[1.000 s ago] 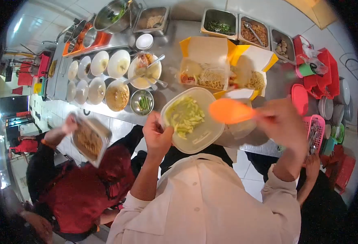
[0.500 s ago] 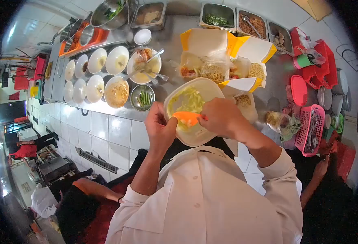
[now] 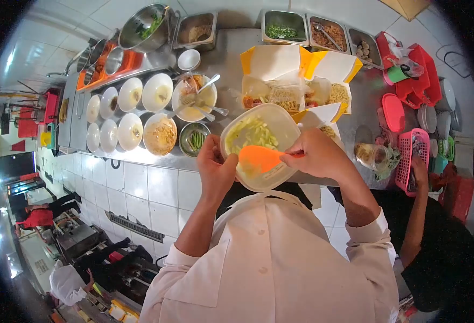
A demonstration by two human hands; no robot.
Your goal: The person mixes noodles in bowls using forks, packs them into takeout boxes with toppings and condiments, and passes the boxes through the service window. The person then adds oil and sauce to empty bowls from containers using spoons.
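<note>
My left hand (image 3: 216,169) grips the left rim of a translucent square container (image 3: 284,129) with pieces of pale green vegetable (image 3: 258,134) in it. In my right hand (image 3: 315,153) is the handle of an orange spatula (image 3: 259,157), whose blade lies over the container's lower part and hides some of the contents. Just beyond the container stand open yellow-and-white boxes (image 3: 272,60) with noodles and small bags inside. A metal bowl of green beans (image 3: 195,139) sits left of the container.
Rows of white bowls (image 3: 130,131) line the counter at left. Metal trays (image 3: 284,27) stand along the back. At right are a pink basket (image 3: 405,161), a red lid (image 3: 393,113) and a co-worker's arm (image 3: 415,215). More people are at far left.
The orange spatula has come from the container's right side to inside it with my right hand. The co-worker in red with a tray at left has left view. The right co-worker's hand is now at the basket.
</note>
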